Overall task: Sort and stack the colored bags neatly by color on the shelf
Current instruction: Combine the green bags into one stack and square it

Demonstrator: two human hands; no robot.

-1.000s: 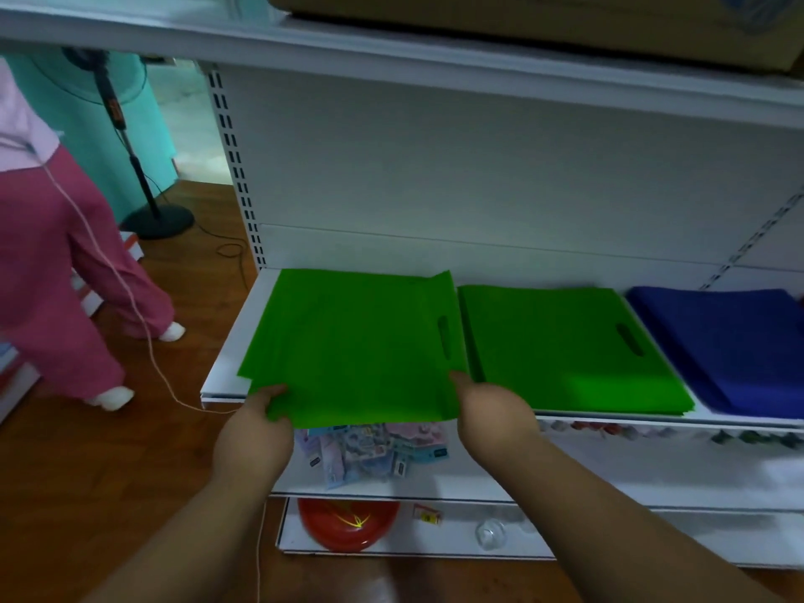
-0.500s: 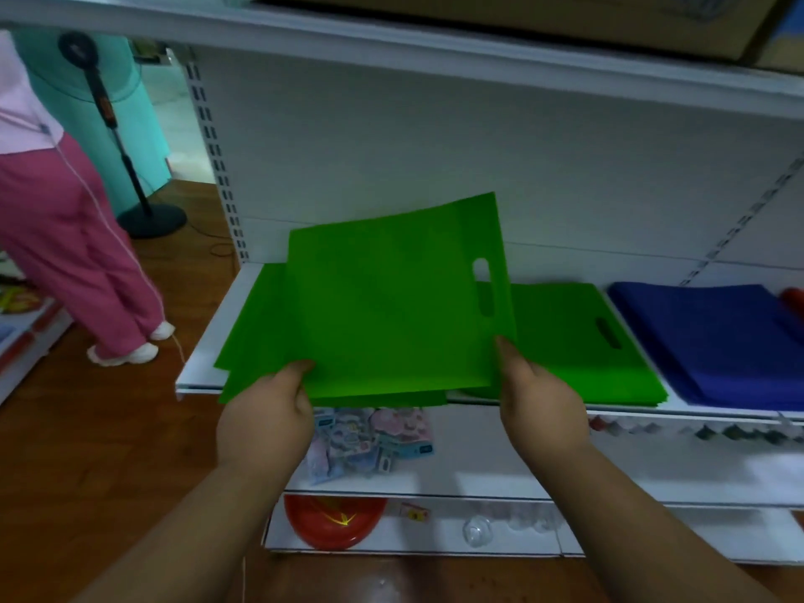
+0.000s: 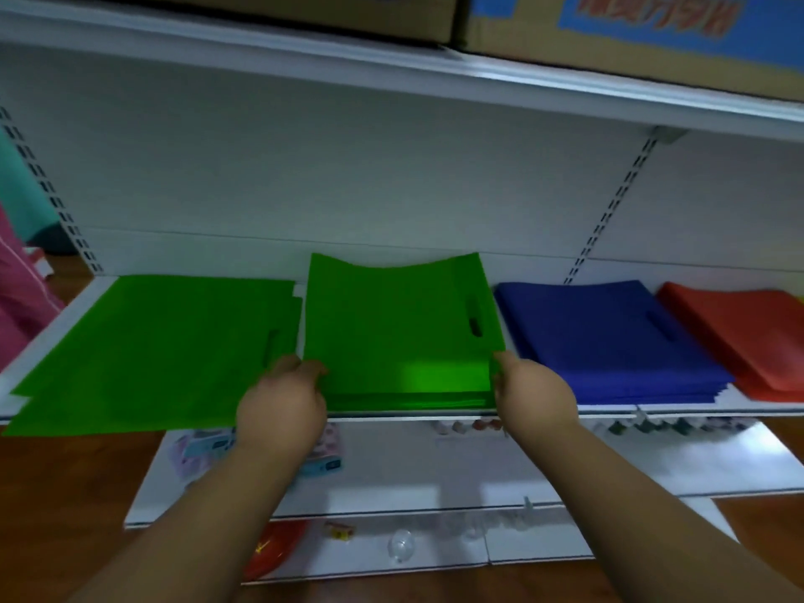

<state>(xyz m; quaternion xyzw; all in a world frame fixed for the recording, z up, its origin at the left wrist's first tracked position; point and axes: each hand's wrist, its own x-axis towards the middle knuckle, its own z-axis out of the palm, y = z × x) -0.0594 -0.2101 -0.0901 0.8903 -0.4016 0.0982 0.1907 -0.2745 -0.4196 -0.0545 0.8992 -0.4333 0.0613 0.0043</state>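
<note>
Both hands, left hand (image 3: 282, 406) and right hand (image 3: 537, 398), pinching flat green fabric bag (image 3: 400, 324) by near corners, squaring it onto neat green stack (image 3: 409, 400) left of blue stack (image 3: 604, 341).

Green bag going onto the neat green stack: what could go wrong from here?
1. The held green bag is bowed, its far edge lifted; released now, it may land skewed on the green stack.
2. The loose green bags overhang the shelf front; the left hand, close by, could knock them off.
</note>
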